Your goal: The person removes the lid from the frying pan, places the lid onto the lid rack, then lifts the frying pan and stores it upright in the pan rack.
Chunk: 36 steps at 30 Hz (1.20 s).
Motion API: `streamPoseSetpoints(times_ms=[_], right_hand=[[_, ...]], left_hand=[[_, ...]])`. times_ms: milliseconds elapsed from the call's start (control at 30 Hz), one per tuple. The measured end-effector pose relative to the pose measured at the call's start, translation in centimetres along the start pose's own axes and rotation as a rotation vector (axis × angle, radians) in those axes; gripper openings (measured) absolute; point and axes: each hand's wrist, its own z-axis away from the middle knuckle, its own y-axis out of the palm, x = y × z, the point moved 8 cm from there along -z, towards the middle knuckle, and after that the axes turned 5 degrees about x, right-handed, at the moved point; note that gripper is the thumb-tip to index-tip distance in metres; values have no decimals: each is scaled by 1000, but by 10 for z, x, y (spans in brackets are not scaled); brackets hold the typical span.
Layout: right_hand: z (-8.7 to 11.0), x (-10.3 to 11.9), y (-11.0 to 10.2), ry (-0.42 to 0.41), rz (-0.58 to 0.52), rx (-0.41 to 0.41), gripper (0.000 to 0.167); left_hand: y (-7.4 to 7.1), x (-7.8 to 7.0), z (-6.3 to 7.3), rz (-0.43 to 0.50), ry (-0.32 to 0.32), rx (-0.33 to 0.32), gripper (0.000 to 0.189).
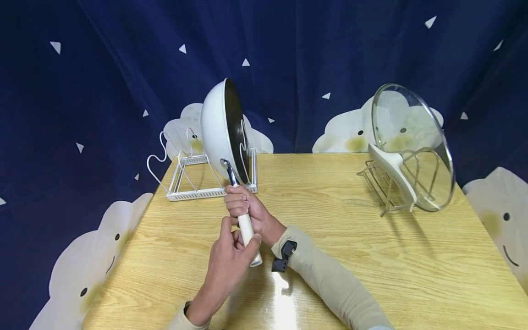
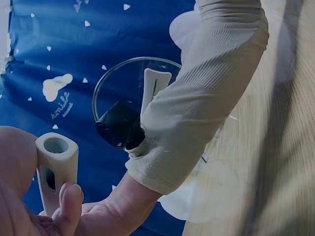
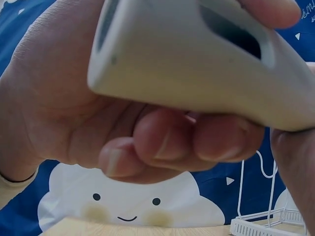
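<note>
A white wok (image 1: 215, 123) with a dark inside stands on edge among the wire loops of a white pan rack (image 1: 194, 196). Whether its weight rests on the rack, I cannot tell. My right hand (image 1: 251, 208) grips its white handle (image 1: 246, 228) near the metal neck. Lower down, my left hand (image 1: 228, 259) holds the same handle, thumb on one side and fingers curled on the other. In the right wrist view, the left hand's fingers (image 3: 170, 140) lie bent under the handle (image 3: 162, 64). The left wrist view shows the hollow handle end (image 2: 56, 146) beside the left palm.
At the table's right, a glass lid (image 1: 412, 110) with a white grip (image 1: 393, 172) leans in a metal wire stand (image 1: 387, 195). A wooden table (image 1: 313, 192) lies beneath everything. Behind it hangs a dark blue curtain (image 1: 288, 55) with clouds and triangles.
</note>
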Motion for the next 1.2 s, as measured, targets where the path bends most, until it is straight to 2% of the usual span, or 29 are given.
streamPoseSetpoints(times_ms=[667,1200], right_hand=[[6,-3,-5,32,-18,-1,26],[9,-2,-12,12,-6,-26,23]], left_hand=[[8,8,3,34,-15,-9,35],[13,14,4,35,6,-24,34]])
